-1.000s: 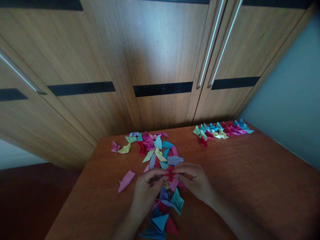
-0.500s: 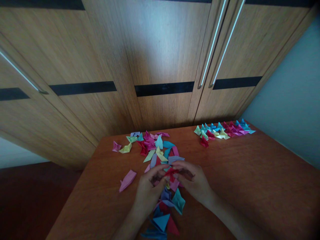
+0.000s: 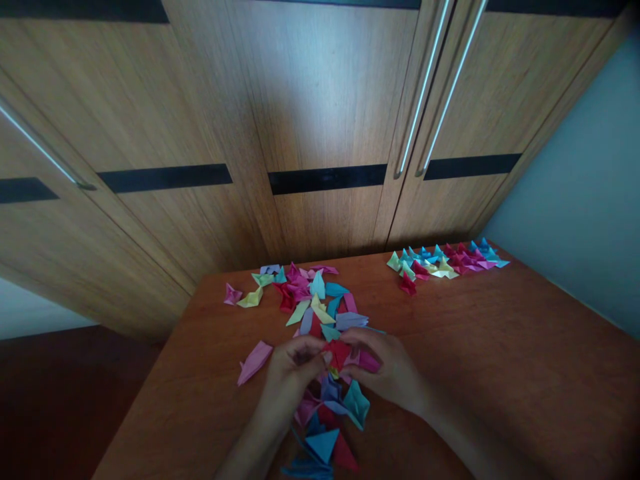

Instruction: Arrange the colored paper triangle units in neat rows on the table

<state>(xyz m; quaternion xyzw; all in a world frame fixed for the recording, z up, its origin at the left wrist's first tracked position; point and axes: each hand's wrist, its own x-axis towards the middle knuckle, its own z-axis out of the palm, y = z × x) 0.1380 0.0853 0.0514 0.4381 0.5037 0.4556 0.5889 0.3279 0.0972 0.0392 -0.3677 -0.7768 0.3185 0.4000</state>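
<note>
The wooden cabinet (image 3: pixel 320 80) is met at its foot by the brown table (image 3: pixel 475 373), over which a long, loose scatter of folded papers (image 3: pixel 299 288) is spread; a tighter group of folded papers (image 3: pixel 465 259) is ranged near the far right corner. Among the scatter, the left hand (image 3: pixel 287 373) is closed lightly, with the left edge of a red folded paper (image 3: pixel 339 353) pinched between thumb and fingers. The right hand (image 3: pixel 395 367) is held half open at the opposite side, thumb and fingers parted; whether the paper is touched by it cannot be told. The red paper is held in front of the person, over the middle of the scatter. Very little weight is to be expected of it (a stray sleeve might shift its neighbours), and it is likely to be crisp along the folds but soft across single layers, easily creased or torn. It would best be gripped with fingertips at the thicker, layered edges, while thin points should be spared any squeeze.
</note>
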